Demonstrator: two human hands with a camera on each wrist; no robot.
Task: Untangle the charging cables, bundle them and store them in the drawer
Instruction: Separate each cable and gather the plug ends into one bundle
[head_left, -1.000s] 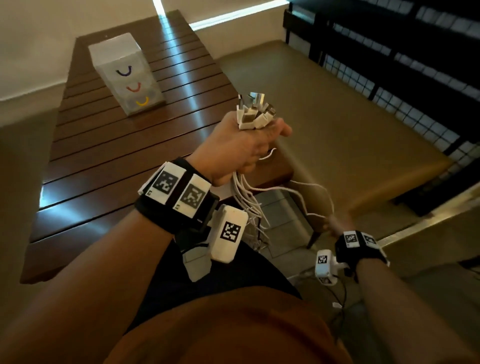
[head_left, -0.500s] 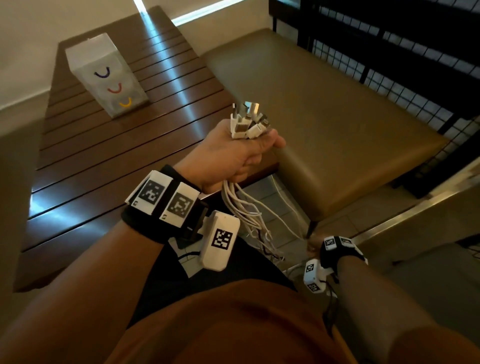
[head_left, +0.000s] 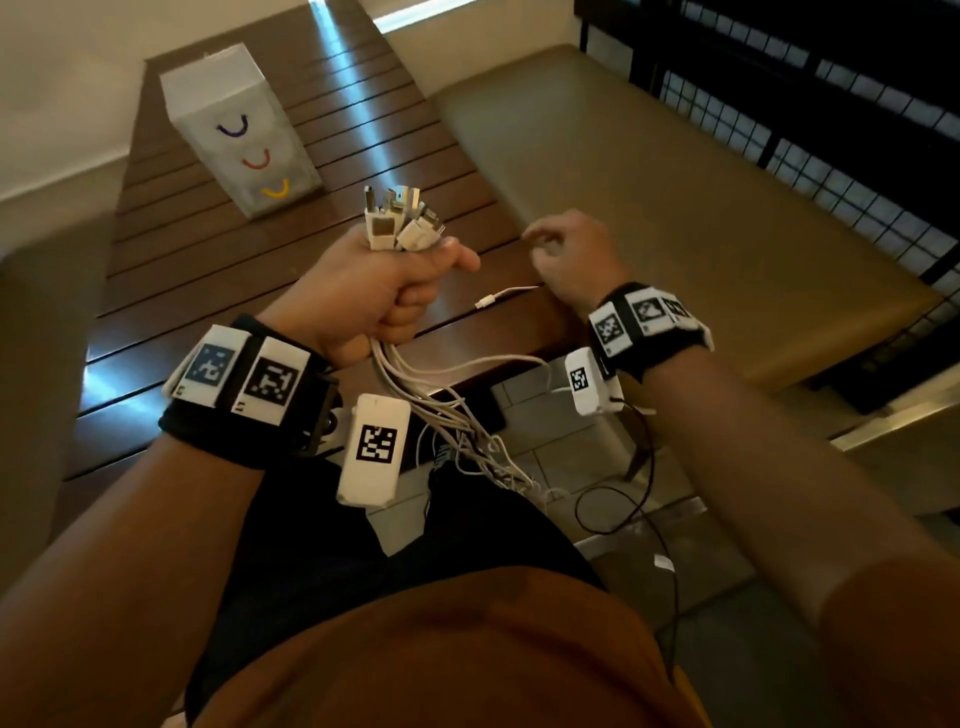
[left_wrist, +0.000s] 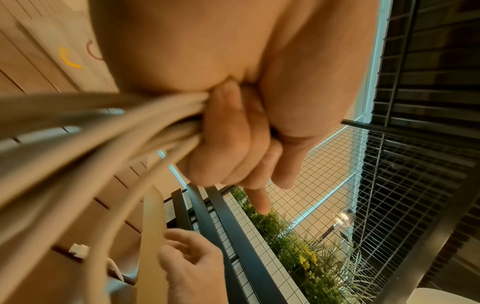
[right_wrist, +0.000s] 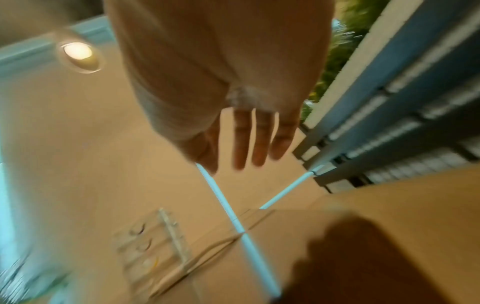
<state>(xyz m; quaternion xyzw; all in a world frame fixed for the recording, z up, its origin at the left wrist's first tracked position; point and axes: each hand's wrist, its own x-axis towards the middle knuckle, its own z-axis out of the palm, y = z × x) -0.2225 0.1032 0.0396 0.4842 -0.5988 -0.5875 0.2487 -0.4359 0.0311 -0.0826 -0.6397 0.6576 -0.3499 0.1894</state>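
We are curling the fingers (left_wrist: 223, 131) of our left hand (head_left: 363, 291) tight around the charging cables (head_left: 447, 410), so all the plug ends (head_left: 400, 218) are sticking up together out of the top of our fist. We think we are holding them this way so the ends are lining up and the long parts are hanging straight down. That should make it easy to see which cable is still twisted.

The fingers (right_wrist: 249, 139) of our right hand (head_left: 571, 254) are spreading out straight and are holding nothing. This hand is floating in the middle of the head picture, just right of the fist. It looks like it is getting ready to reach for a cable.

One loose plug (head_left: 485, 301) is lying on the edge of the brown wooden bench (head_left: 208, 270), between our two hands. Its cord is running down to join the others. Below the fist, the white cables are hanging in a messy knot near our lap, low in the middle of the picture.

The small white drawer box (head_left: 234, 130) is standing on the bench in the upper left, well apart from our hands. Its drawers are looking closed, so the storing is not yet done.
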